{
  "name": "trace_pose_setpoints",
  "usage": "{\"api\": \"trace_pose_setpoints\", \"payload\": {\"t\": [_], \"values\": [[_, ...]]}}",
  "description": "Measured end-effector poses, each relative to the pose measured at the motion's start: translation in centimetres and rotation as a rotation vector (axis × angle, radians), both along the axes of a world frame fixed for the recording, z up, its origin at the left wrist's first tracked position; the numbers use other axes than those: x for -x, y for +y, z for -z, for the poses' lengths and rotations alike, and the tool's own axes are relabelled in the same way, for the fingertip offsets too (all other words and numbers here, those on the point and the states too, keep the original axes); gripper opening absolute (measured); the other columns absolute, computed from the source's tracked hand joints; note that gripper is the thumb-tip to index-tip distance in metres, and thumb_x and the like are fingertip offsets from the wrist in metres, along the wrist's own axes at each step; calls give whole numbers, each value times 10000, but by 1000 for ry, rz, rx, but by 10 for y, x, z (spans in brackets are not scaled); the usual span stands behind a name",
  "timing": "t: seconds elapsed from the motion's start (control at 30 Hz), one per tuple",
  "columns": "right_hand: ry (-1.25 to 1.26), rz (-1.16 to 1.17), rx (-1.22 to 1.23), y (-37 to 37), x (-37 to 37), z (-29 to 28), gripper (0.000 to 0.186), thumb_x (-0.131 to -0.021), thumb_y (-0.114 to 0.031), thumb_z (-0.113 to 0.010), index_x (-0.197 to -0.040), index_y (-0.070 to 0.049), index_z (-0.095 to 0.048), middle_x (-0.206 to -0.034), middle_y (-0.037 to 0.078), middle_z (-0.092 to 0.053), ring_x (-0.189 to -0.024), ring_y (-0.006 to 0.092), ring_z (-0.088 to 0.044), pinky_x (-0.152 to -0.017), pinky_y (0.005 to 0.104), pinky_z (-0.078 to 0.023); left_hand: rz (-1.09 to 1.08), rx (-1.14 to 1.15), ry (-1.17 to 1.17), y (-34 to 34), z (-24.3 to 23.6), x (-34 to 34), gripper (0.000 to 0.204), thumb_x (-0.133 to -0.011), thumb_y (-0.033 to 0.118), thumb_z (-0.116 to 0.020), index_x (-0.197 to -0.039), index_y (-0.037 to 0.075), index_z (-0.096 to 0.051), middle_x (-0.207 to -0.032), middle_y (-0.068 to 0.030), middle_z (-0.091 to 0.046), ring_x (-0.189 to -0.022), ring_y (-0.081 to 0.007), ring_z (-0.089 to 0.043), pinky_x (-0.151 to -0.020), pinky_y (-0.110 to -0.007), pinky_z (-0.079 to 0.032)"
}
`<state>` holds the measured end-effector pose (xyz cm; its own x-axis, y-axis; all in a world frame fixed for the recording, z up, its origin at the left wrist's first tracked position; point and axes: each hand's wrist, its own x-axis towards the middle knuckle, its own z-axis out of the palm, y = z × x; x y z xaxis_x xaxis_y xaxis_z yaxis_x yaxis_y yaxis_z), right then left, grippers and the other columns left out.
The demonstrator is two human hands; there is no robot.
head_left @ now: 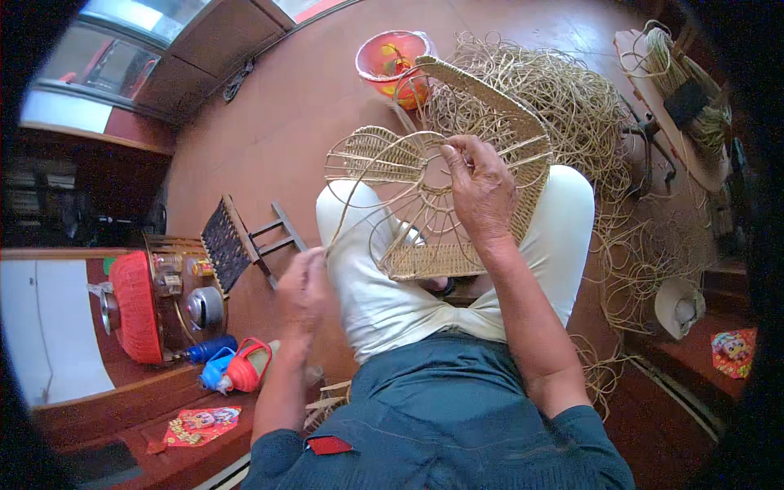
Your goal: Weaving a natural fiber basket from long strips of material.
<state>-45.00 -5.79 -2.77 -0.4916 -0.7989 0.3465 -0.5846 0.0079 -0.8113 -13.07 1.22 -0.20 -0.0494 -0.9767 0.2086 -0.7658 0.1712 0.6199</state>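
Note:
A half-woven wicker piece (441,260) of tan cord on thin curved spokes rests across my lap, between my knees. It has a rounded woven lobe at its left, a tall curved band at its right and a flat woven edge nearest me. My right hand (483,184) is closed on the piece near its middle, thumb and fingers pinched at the spokes; what lies between the fingertips is partly hidden. Lower left, my left hand (304,290) is slightly blurred and closed on a strand of cord (341,220), which runs up to the piece.
A large tangle of loose cord (555,102) spreads over the floor ahead and right. Beyond the piece stands a red bucket (382,61). A small stool (229,245) with a dark woven seat, bottles (243,371) and a red-covered round object (135,306) are at the left.

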Motion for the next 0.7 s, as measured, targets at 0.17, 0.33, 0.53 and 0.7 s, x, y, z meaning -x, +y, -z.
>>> {"api": "trace_pose_setpoints", "payload": {"t": [0.17, 0.33, 0.53, 0.7], "values": [[30, 7, 8, -3, 2, 0, 177, -1012, -305, -775, -1127, -171, -770, -895, 45, -721, -779, 213, -682, -715, 390, -533, -316, 50, -453, 1, 14, -202, 229, -1031, 151, -619, -1190, 77, -766, -1097, -195, -789, -1032, -333, -776, -917, -447, -579], [-219, -18, -44, 0, 2, -7, 165, -996, -287, -798, -1115, -178, -760, -809, 29, -689, -708, 174, -644, -663, 374, -518, -1011, -144, -824, 25, -6, -360, 257, -956, 257, -603, -1028, 136, -818, -1046, -216, -796, -966, -481, -760, -829, -605, -587], [-285, -35, -44, -2, 0, -3, 156, -975, -243, -804, -1062, -124, -752, -904, 78, -737, -795, 248, -719, -746, 398, -561, -514, -104, -723, -23, 15, -286, 285, -1008, 224, -660, -1182, 29, -773, -1164, -216, -781, -1072, -412, -746, -949, -509, -576], [-211, -135, -20, -2, 8, -1, 146, -978, -211, -789, -1089, -117, -776, -931, 88, -737, -797, 246, -721, -741, 391, -570, 83, 127, -189, -25, -36, 16, 229, -1029, 68, -669, -1237, 10, -747, -1169, -167, -768, -1076, -291, -743, -964, -388, -582]]}}
